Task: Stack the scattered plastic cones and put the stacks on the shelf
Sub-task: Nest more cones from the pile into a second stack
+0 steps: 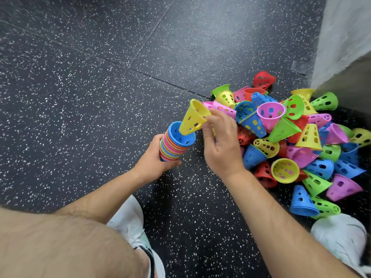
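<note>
My left hand (153, 157) grips a stack of nested cones (174, 144) in many colours, held upside down with a blue cone's open mouth on top. My right hand (219, 141) pinches a yellow perforated cone (193, 118) by its wide rim. The yellow cone's narrow tip dips into the mouth of the blue cone. A heap of loose cones (297, 141) in red, green, blue, pink and yellow lies on the floor right of my right hand. No shelf is in view.
The floor (90, 87) is dark speckled rubber with tile seams. A grey wall corner (345, 43) rises at the upper right behind the heap. My bare knee and white shoes (341, 235) fill the bottom edge.
</note>
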`<state>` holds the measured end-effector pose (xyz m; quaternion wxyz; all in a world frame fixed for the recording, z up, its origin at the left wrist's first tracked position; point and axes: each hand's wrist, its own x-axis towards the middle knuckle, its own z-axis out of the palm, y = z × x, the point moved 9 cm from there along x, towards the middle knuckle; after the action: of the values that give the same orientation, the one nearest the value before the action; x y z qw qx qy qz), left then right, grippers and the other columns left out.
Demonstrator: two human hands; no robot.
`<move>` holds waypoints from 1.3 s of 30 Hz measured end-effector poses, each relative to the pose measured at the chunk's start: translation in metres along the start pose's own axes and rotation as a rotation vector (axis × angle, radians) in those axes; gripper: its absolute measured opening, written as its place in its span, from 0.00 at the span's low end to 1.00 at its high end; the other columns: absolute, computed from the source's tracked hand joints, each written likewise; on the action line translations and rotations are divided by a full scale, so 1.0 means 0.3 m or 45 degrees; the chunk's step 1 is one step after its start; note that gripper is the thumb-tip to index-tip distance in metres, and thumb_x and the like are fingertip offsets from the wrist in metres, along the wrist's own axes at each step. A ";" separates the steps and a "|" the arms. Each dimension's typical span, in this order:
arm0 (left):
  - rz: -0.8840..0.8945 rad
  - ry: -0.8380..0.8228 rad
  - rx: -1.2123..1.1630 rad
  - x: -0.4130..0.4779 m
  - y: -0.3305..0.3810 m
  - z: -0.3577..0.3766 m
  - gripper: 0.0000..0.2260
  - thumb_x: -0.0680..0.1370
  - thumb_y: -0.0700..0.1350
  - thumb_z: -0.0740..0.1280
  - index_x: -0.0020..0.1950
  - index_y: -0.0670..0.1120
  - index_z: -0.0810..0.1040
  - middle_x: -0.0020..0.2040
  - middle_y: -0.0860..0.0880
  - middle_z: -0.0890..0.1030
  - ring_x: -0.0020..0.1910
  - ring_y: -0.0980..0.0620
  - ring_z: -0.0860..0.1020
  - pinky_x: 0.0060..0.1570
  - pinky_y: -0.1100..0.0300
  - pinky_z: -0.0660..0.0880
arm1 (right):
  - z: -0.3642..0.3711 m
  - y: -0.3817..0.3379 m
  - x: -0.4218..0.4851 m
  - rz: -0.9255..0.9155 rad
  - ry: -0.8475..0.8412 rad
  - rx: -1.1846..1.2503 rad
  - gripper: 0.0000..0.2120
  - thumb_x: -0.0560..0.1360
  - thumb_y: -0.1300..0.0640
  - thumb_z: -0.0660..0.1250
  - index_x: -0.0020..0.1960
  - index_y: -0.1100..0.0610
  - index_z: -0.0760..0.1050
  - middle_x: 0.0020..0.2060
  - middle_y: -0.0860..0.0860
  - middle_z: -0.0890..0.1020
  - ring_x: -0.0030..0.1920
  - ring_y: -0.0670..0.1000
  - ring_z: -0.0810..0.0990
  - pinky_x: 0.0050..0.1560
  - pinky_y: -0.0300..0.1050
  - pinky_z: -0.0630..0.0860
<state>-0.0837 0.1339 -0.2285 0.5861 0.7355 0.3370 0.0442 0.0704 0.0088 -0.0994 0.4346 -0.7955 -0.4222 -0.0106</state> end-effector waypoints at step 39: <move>-0.003 -0.029 -0.018 -0.004 0.016 0.007 0.34 0.71 0.39 0.81 0.69 0.56 0.66 0.60 0.52 0.80 0.57 0.57 0.80 0.52 0.72 0.74 | 0.131 0.198 -0.114 0.466 -0.367 -0.474 0.34 0.75 0.42 0.70 0.74 0.60 0.67 0.75 0.55 0.66 0.73 0.58 0.64 0.74 0.55 0.59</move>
<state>-0.0815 0.1310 -0.2244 0.5951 0.7315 0.3306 0.0374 0.0751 -0.0021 -0.1776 0.2114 -0.9177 -0.3199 0.1037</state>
